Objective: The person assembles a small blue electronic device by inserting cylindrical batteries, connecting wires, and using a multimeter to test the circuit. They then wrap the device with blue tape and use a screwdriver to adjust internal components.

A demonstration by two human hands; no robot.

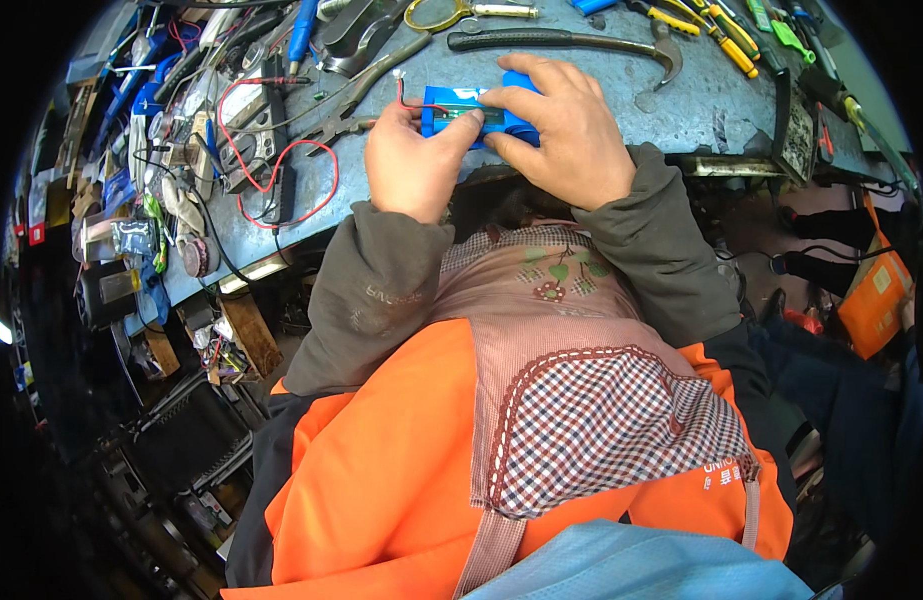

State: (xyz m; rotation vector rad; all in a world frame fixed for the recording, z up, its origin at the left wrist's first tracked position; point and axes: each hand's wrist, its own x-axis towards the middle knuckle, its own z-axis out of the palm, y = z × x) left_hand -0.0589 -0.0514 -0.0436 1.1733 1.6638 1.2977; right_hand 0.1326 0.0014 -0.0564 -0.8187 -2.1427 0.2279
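Note:
A blue-wrapped battery pack (442,97) with a green circuit strip is held above the front part of the bench. Thin red and dark leads with a small white plug rise from its left end. My left hand (418,150) grips that end, thumb on the strip. At the other end my right hand (571,130) is closed around a rounded blue piece (522,131); whether it is joined to the pack, I cannot tell. Pliers (331,132) lie just left of my left hand, and a claw hammer (561,40) lies beyond both hands.
Tools, cables and small parts crowd the left of the blue-grey bench (681,115). A red test lead (333,185) loops beside a meter (246,120). Yellow-handled pliers (726,40) lie far right. An orange bag (874,290) and another person's legs (831,270) are at right, below the bench.

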